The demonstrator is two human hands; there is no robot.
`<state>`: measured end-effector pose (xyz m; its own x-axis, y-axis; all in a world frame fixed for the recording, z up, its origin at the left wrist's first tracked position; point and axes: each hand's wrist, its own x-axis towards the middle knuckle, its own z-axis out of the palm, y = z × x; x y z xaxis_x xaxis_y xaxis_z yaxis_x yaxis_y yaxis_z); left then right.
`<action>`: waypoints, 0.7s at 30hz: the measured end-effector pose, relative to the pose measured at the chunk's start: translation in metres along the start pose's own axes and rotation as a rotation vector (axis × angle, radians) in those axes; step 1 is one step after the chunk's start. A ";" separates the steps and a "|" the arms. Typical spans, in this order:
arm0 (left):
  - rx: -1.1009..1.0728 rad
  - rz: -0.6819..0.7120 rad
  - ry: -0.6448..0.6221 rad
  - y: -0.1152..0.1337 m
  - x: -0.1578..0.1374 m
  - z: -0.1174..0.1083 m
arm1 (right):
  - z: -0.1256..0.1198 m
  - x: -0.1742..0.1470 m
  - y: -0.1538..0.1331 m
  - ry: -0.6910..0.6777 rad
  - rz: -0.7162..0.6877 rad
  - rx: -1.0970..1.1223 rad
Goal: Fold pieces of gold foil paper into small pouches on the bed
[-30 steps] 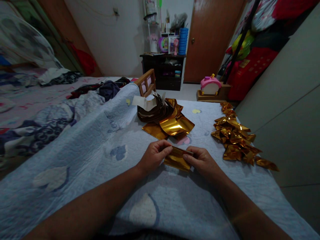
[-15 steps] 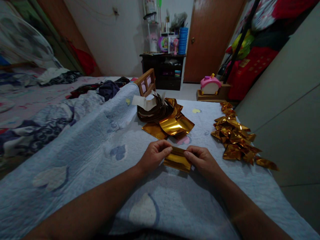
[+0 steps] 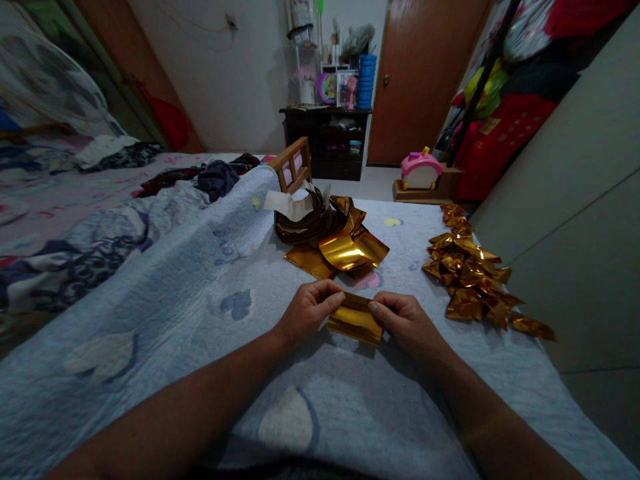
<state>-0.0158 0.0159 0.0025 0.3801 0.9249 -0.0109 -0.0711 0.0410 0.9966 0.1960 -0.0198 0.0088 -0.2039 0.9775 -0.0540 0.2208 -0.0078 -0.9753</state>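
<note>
Between my two hands is a sheet of gold foil paper [image 3: 356,321], bent into a narrow strip and held just above the bed. My left hand [image 3: 311,308] pinches its left end between thumb and fingers. At the upper right corner, my right hand [image 3: 399,313] grips it the same way. Just beyond lie loose gold foil sheets [image 3: 354,248], beside a curled stack of dark-edged paper [image 3: 309,223] with pale pieces on top. Off to the right, several folded gold foil pieces [image 3: 470,270] are heaped in a row along the bed's edge.
A pale blue quilt [image 3: 190,340] with heart shapes covers the surface under my hands. A small wooden rail [image 3: 295,163] rises behind the paper stack. Past the far edge, a pink toy [image 3: 421,170] sits on a box. Rumpled clothes [image 3: 215,180] lie at the left.
</note>
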 end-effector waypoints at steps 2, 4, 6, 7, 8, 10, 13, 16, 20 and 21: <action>0.003 0.002 -0.001 0.000 0.000 0.000 | 0.000 0.000 0.000 -0.004 0.004 0.003; 0.005 0.001 0.000 0.000 0.000 0.000 | 0.000 0.000 -0.001 -0.008 0.004 0.009; 0.005 -0.001 -0.005 0.000 0.001 0.000 | 0.000 0.000 -0.001 -0.010 -0.003 0.008; 0.003 -0.002 -0.009 0.000 0.001 -0.001 | 0.000 0.000 -0.001 -0.010 -0.006 0.005; 0.000 -0.002 -0.014 0.000 0.001 -0.001 | 0.000 0.000 -0.001 -0.010 -0.007 0.000; -0.009 -0.007 -0.023 0.000 0.001 -0.001 | 0.000 0.001 0.000 -0.006 -0.009 -0.009; -0.009 -0.014 -0.024 0.000 0.001 -0.001 | 0.000 0.001 0.001 0.003 -0.011 -0.026; -0.004 -0.015 -0.025 0.000 0.001 -0.001 | 0.000 0.001 0.001 0.003 -0.006 -0.025; 0.011 -0.005 -0.024 0.002 0.000 0.000 | 0.000 0.001 0.000 -0.003 0.004 -0.019; 0.016 -0.006 -0.022 0.003 0.000 0.000 | 0.000 0.001 0.000 -0.001 0.004 -0.020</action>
<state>-0.0165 0.0161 0.0050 0.4009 0.9160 -0.0149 -0.0539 0.0398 0.9978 0.1958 -0.0189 0.0087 -0.2039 0.9773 -0.0582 0.2402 -0.0077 -0.9707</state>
